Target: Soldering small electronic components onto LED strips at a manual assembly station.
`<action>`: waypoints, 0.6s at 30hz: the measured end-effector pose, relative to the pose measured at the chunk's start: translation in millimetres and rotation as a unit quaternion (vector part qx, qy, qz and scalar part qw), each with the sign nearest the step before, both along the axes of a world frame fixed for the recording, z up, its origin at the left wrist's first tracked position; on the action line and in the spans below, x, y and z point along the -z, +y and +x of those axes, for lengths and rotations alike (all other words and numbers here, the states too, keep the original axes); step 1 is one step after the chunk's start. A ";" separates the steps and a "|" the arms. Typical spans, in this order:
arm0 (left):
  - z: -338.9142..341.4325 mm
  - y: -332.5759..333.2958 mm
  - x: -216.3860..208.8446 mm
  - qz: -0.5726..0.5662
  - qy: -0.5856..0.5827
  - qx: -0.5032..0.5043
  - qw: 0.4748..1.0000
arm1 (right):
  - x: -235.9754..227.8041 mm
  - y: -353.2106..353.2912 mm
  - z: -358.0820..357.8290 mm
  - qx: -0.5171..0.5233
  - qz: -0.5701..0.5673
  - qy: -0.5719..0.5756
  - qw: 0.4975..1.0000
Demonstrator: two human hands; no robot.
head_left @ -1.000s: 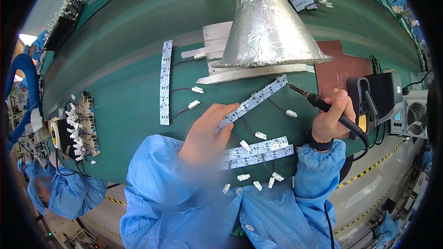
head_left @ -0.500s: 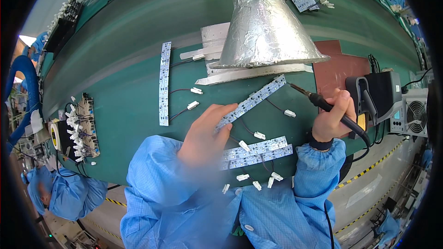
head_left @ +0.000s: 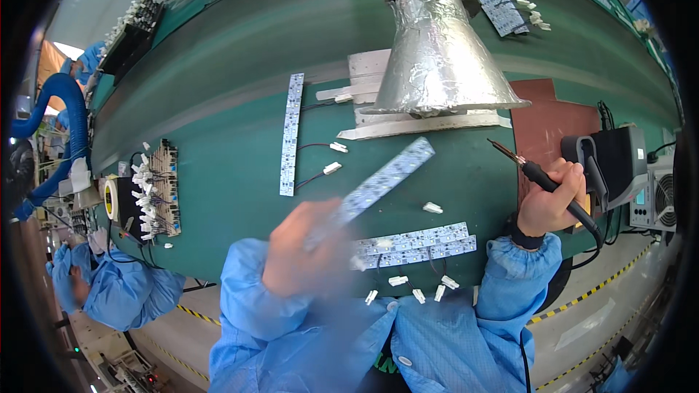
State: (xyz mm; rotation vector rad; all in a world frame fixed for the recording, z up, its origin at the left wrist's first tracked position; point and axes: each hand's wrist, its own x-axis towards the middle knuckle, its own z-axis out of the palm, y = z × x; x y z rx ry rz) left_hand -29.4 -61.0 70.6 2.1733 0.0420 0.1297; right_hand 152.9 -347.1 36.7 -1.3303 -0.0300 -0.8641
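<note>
My left hand (head_left: 309, 251) grips one end of a long white LED strip board (head_left: 386, 178) and holds it up at a slant over the green bench; both are motion-blurred. In my right hand (head_left: 547, 200) is a black-handled soldering iron (head_left: 535, 171), its tip pointing up and left, well apart from the lifted strip. Two more LED strip boards (head_left: 419, 241) lie side by side on the bench between my hands, with small white connectors (head_left: 408, 285) scattered in front of them.
A foil-wrapped fume hood (head_left: 437, 58) hangs over the bench. Another strip board (head_left: 291, 131) with wired white plugs lies to the left. A soldering station (head_left: 619, 167) stands right, a brown mat (head_left: 550, 127) beside it. A rack of connectors (head_left: 156, 189) sits far left. Another person in blue works at lower left.
My left hand has swung the LED strip leftward and lifted it, blurring it. The soldering iron has drawn away from the strip's far end.
</note>
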 end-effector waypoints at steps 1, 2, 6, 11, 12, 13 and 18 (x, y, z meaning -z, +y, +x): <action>-11.4 10.2 3.6 0.004 -0.035 -0.040 0.999 | 0.6 -1.2 -1.9 -0.021 -0.005 0.000 1.000; -17.2 18.1 6.7 0.007 -0.070 -0.078 0.994 | 1.5 -1.7 -2.8 -0.041 -0.012 0.001 0.999; -21.4 46.3 21.4 -0.048 -0.083 -0.272 0.958 | 1.9 -0.8 -4.3 -0.054 -0.015 0.004 0.998; 13.0 67.7 47.0 0.017 -0.073 -0.238 0.968 | 3.6 -0.5 -6.1 -0.052 -0.016 0.018 0.998; 16.2 68.6 48.9 0.111 -0.060 -0.209 0.970 | 3.3 -0.8 -7.1 -0.057 -0.019 0.030 0.998; 17.8 66.5 48.9 0.147 -0.062 -0.191 0.969 | 4.0 0.3 -7.1 -0.055 -0.019 0.028 0.998; 18.7 71.5 48.7 0.150 -0.039 -0.179 0.972 | 2.1 2.3 -7.4 -0.044 -0.028 0.042 0.998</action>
